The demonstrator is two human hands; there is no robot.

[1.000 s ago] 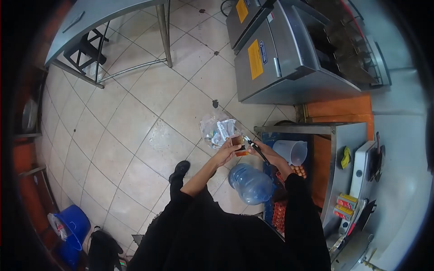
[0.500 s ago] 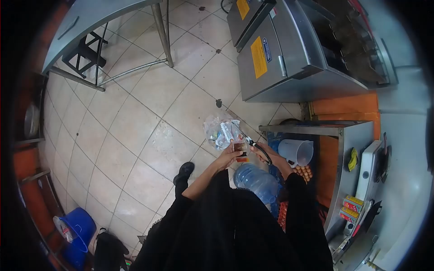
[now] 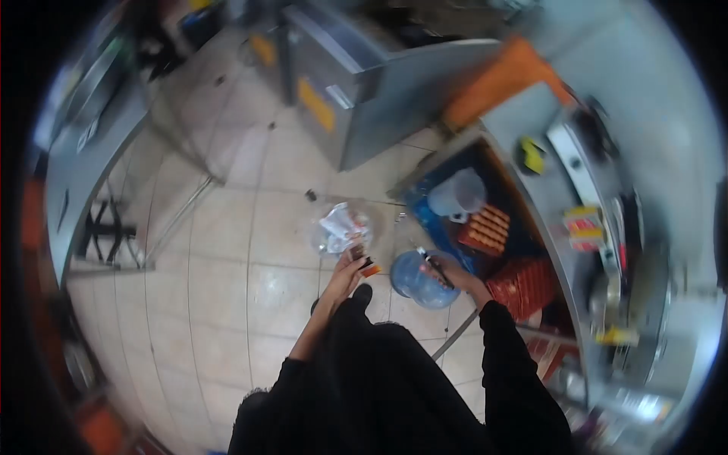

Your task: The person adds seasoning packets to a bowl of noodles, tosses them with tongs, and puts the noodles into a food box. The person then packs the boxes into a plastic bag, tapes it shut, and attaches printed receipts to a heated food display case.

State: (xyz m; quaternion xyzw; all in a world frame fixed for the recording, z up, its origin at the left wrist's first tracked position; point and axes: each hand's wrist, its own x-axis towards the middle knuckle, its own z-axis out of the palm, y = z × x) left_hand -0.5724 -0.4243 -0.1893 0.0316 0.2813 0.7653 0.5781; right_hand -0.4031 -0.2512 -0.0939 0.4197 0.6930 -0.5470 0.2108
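My left hand [image 3: 346, 276] is closed around a small packet [image 3: 370, 268], brown with an orange edge. Just beyond it, a clear plastic bag [image 3: 340, 229] with white and coloured wrappers in it sits on the floor. In my right hand [image 3: 455, 274] is a pair of black-handled scissors [image 3: 431, 263], smeared by motion, pointing up and left. The scissors are apart from the packet. Under my right hand a big blue water bottle [image 3: 413, 282] shows. Whether the packet is cut cannot be made out.
A low shelf at right holds a translucent jug [image 3: 457, 194], a tray of eggs [image 3: 486, 229] and a red crate [image 3: 522, 288]. The steel counter [image 3: 516, 114] above carries a yellow item [image 3: 531, 155]. A steel cabinet [image 3: 326, 98] stands ahead, a table [image 3: 106, 129] at left.
The view has swung to the right. My right hand and the scissors have moved away from the packet, over the water bottle. My left hand still holds the packet near the bag.
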